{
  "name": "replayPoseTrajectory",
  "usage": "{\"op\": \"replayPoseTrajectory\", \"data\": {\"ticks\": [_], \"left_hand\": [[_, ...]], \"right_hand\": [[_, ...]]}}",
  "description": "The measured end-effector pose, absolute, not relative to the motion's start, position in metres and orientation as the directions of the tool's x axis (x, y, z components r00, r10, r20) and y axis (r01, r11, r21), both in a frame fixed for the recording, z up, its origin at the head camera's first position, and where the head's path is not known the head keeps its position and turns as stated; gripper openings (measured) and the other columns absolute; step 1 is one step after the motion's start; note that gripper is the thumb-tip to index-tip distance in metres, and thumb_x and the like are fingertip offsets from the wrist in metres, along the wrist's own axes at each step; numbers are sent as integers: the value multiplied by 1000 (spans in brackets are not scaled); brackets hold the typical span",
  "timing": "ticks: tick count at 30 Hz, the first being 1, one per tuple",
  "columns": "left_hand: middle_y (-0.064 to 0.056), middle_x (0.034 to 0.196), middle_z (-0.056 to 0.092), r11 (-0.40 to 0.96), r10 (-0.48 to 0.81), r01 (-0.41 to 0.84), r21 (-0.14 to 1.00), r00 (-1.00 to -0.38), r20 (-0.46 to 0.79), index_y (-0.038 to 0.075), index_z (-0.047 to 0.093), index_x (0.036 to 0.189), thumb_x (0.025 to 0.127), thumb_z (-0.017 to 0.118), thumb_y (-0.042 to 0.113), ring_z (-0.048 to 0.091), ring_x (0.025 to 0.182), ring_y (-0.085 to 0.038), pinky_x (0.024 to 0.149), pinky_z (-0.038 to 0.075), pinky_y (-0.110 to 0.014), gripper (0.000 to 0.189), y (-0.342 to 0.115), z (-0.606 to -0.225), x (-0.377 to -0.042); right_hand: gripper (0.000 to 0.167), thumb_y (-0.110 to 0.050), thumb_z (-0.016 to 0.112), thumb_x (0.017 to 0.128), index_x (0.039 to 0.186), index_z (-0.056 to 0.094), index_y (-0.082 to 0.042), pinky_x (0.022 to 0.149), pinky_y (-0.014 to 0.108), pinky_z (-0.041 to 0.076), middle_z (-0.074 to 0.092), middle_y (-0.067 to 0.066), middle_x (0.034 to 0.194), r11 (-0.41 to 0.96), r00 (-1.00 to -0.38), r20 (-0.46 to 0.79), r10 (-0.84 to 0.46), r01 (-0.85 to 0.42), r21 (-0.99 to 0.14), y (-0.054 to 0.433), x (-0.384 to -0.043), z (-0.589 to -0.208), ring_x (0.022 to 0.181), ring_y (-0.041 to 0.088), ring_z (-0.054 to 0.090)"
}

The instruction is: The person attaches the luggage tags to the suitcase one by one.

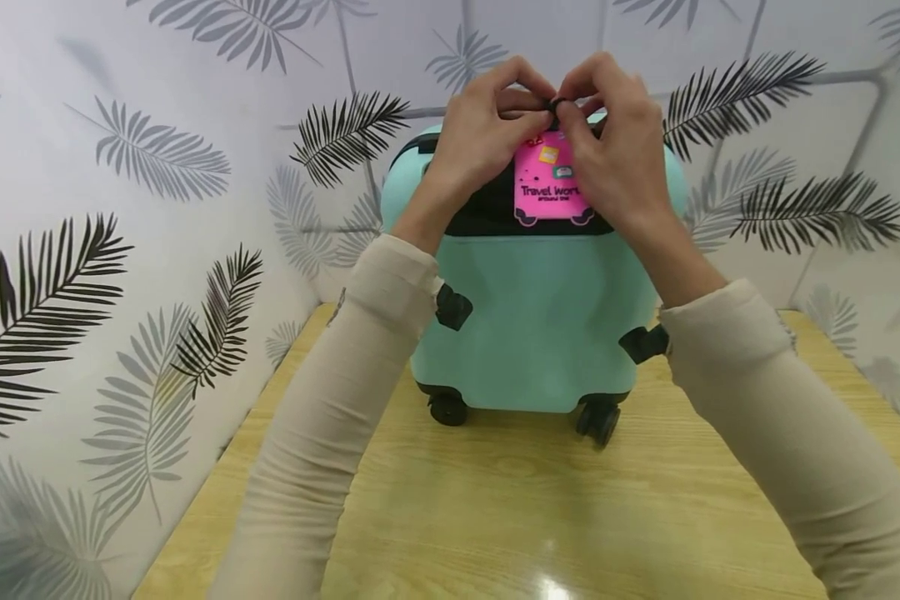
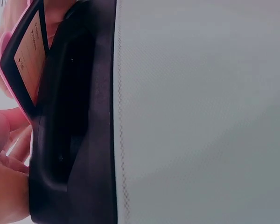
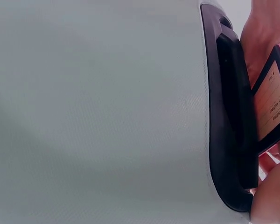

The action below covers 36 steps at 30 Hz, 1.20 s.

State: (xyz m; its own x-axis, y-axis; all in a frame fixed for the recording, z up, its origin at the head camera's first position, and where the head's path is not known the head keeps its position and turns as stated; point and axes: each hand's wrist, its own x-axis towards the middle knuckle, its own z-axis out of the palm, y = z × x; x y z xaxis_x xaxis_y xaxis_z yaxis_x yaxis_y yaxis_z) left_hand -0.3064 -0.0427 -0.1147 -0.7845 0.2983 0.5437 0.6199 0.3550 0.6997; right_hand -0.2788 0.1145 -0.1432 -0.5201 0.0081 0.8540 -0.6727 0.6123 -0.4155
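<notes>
A mint green suitcase [image 1: 532,325] stands upright on its wheels. From its top hangs a pink luggage tag [image 1: 547,179] printed with small pictures and lettering. My left hand [image 1: 487,133] and my right hand [image 1: 618,137] meet above the tag, and their fingertips pinch its dark strap [image 1: 556,105]. Both wrist views show the back of the tag, a card [image 2: 31,58] with lines for name, address and tel, tilted beside the black carry handle [image 3: 238,88]. The strap's ends are hidden behind the fingers.
The suitcase rests on a light wooden table [image 1: 465,508]. Black caster wheels [image 1: 598,421] show under it. Behind and to the left are white walls [image 1: 217,167] with a grey and black leaf pattern. Black wrist mounts [image 1: 452,307] sit at both cuffs.
</notes>
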Motion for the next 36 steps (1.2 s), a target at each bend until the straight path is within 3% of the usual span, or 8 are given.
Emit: {"op": "replayPoseTrajectory", "data": {"ticks": [7,11,19,36], "left_hand": [[0,117,78,387,282,629,674,-777,563,11,71,108,98,71,10,72,103,-3,84,49,-18,11,-40,-115,-306],[-2,116,78,371,289,636,677,-771,567,9,70,110,98,70,8,72,103,-6,84,50,-19,12,-41,-114,-306],[-4,120,77,346,322,637,689,-770,551,7,69,120,94,77,11,71,108,-8,90,51,-18,28,-42,-119,-307],[0,118,77,470,278,618,631,-781,559,14,69,116,97,72,16,69,106,-11,87,45,-20,19,-36,-118,-305]], "right_hand": [[19,-13,53,106,113,62,3,79,18,48,67,-4,96,588,-515,857,22,-687,-427,115,-278,-145,95,8,66],[17,-15,54,105,110,62,-1,80,19,47,65,-8,94,573,-547,836,39,-673,-467,116,-277,-142,91,2,61],[19,-13,64,99,113,73,-5,82,17,50,73,4,111,582,-624,781,37,-622,-524,121,-276,-140,94,5,65],[19,-13,65,101,113,74,-2,83,17,48,72,9,106,601,-655,754,45,-585,-545,119,-272,-139,92,2,60]]}}
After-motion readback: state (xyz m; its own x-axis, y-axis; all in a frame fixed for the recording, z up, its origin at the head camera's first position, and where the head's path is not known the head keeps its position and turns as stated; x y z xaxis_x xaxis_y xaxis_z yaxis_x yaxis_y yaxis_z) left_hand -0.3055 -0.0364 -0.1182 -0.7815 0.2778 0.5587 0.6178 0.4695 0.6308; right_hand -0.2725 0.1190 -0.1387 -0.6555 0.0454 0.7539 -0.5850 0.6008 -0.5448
